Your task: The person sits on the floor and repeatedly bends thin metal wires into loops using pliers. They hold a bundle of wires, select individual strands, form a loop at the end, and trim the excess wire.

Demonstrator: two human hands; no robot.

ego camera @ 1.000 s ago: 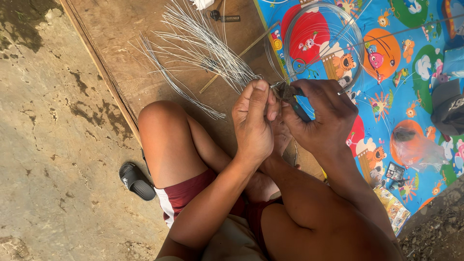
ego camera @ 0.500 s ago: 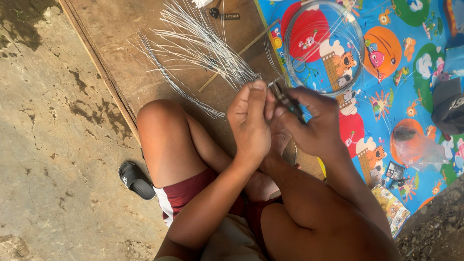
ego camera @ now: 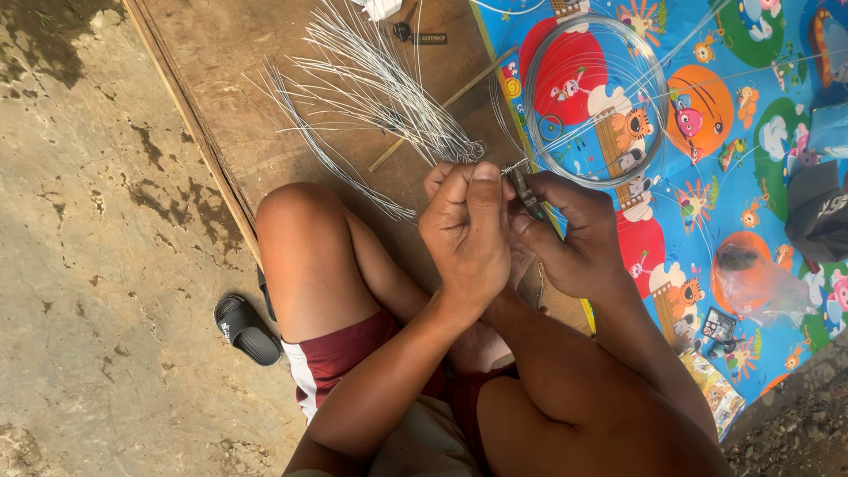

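Person is wearing dark red shorts [ego camera: 340,353] (white stripe running down the side), arms and legs showing bare.

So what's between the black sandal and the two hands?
In the head view, the person's bent bare knee and thigh lie between the black sandal and the left hand, which is pressed close to the right hand.

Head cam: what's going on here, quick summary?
A person sits on a wooden board on the ground, working thin wire with both hands. The left hand pinches the wire close in front; the right hand grips a small dark tool against it. A bundle of cut wire pieces fans out on the board, and a wire coil lies on the colourful cartoon mat. A black sandal sits beside the knee.
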